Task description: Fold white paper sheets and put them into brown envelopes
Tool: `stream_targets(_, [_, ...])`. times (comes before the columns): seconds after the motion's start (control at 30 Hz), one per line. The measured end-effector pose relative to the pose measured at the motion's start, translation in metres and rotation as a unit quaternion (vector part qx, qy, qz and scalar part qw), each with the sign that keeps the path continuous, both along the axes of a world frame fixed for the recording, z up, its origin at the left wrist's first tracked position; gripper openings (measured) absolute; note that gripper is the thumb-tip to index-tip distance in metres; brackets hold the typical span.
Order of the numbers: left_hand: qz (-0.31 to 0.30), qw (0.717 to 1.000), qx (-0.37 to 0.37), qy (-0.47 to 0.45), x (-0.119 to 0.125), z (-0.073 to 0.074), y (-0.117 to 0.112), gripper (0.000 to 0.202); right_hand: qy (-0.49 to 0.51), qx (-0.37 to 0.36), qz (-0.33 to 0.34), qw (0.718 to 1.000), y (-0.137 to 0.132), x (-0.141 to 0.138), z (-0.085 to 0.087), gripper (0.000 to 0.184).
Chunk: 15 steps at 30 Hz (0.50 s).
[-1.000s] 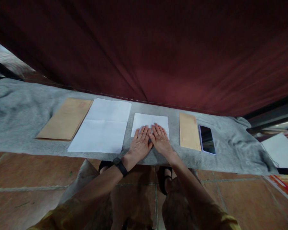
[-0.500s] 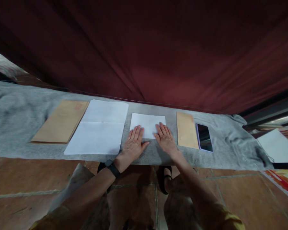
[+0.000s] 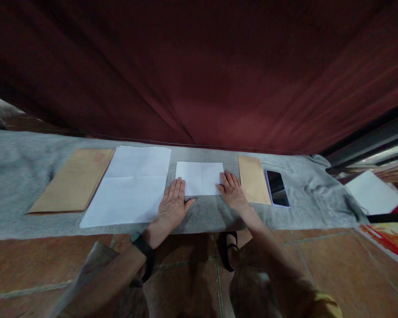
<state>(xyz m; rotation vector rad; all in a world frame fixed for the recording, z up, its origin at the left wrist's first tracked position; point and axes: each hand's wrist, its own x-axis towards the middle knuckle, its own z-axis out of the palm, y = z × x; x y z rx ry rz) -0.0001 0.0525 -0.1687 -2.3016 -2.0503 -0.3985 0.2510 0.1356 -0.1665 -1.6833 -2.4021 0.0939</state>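
Note:
A small folded sheet of white paper (image 3: 200, 179) lies in front of me, with a faint crease down its middle. My left hand (image 3: 173, 204) rests flat at its lower left corner, fingers together and stretched out, thumb apart. At the sheet's right edge my right hand (image 3: 232, 192) lies flat, fingertips over the border. Left of my left hand is a stack of large white paper (image 3: 132, 187) with a crease across it. Just beyond my right hand sits a single brown envelope (image 3: 254, 179).
A stack of brown envelopes (image 3: 73, 181) lies at the far left on the grey cloth (image 3: 202, 216). A phone (image 3: 277, 188) lies right of the single envelope. Behind the narrow surface hangs a dark red curtain (image 3: 199, 88). A white sheet (image 3: 374, 192) is at the far right.
My hands have slid apart, from the middle of the folded sheet out to its left and right edges. The crease between them now shows. The whole view has shifted slightly.

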Motion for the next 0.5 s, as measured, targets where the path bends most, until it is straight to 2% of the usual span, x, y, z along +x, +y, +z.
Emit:
stream_targets(0.13, [0.007,1.000,-0.005,0.015,0.002,0.004,0.001,0.073,0.053,0.010,0.004,0.999,0.002,-0.014,0.009,0.059])
stream_targets(0.27, [0.019,0.999,-0.013,0.024,0.007,0.013,0.004,0.064,0.106,0.004,0.090,0.990,-0.002,-0.051,0.012,0.056])
stream_targets(0.4, [0.024,0.999,-0.019,0.029,0.010,0.019,0.007,0.060,0.099,-0.020,0.165,0.981,-0.008,-0.088,0.008,0.053])
stream_targets(0.5, [0.021,0.999,-0.015,0.039,0.009,0.018,0.006,0.058,0.075,-0.019,0.173,0.982,-0.006,-0.099,0.005,0.050])
